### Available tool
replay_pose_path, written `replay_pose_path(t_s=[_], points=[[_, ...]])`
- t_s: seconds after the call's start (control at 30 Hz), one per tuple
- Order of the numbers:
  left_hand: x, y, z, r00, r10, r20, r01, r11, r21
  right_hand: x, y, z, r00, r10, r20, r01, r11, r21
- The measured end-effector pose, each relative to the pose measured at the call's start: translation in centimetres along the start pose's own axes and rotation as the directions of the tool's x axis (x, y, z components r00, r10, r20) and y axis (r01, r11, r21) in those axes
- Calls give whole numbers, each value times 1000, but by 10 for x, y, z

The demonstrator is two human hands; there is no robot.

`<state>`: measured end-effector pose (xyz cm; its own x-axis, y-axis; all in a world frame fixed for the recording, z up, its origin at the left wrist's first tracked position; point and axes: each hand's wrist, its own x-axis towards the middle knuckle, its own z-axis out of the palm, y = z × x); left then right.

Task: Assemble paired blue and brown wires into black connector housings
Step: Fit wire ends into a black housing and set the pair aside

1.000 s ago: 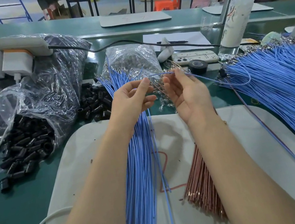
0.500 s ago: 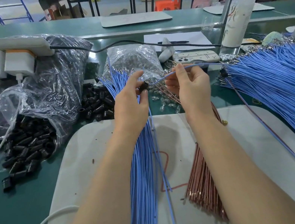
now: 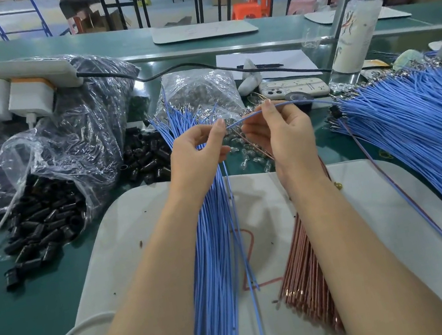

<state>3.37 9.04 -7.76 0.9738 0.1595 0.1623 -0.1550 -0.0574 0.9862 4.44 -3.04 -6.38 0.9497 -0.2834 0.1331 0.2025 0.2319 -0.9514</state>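
My left hand (image 3: 196, 154) and my right hand (image 3: 281, 133) are raised over the bench with one blue wire (image 3: 249, 115) stretched between them. The left thumb and forefinger pinch its left end; no housing shows between those fingers. The right fingertips pinch it further along, and it runs on toward the right. A bundle of loose blue wires (image 3: 215, 257) lies under my left forearm, and a bundle of brown wires (image 3: 300, 271) lies under my right forearm. Black connector housings (image 3: 147, 156) are heaped just left of my left hand.
A white mat (image 3: 367, 200) carries both bundles. An open plastic bag of housings (image 3: 41, 210) lies at the left and a bag of metal terminals (image 3: 197, 91) behind the hands. A large pile of blue wires (image 3: 414, 133) fills the right. A phone (image 3: 294, 89), a bottle (image 3: 356, 22) and a power strip (image 3: 14, 76) stand further back.
Both hands turned and drew together on the blue wire. A black housing seen at my left fingertips half a second ago is now hidden. My right hand shifted slightly right.
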Motion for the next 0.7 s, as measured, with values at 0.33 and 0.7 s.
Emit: replay_pose_path(t_s=[0.33,0.7], points=[[1,8,-4,961,-216,172,263,905,-333,-3,-5,0,980,166,107,-192,929,315],[1,4,-2,990,-115,77,127,977,-171,-1,-3,1,986,163,27,-165,962,218]])
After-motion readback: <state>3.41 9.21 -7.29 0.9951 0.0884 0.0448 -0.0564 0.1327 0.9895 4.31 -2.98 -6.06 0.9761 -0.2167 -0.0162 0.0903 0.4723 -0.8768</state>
